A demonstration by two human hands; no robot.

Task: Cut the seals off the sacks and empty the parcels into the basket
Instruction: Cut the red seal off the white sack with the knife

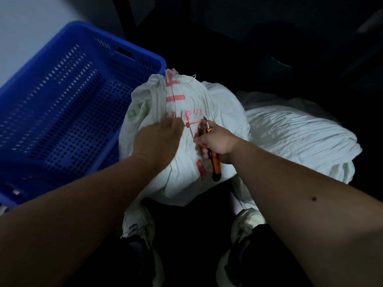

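Red seal (193, 131) pinched by left grip (157, 139); right grip (217, 141) hides knife (214, 160) middle.

Figure: my body as the head camera sees it. Both forearms are bare, with no sleeves, watch or gloves on the left hand (157, 139) or right hand (217, 141). A small dark mole marks my right forearm (314, 198). Below, I wear white sneakers (138, 226) with dark accents and dark trousers (248, 255).

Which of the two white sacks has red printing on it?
The sack under both hands, beside the blue basket, has red printing and the red seal. The other sack, to its right, looks plain white.
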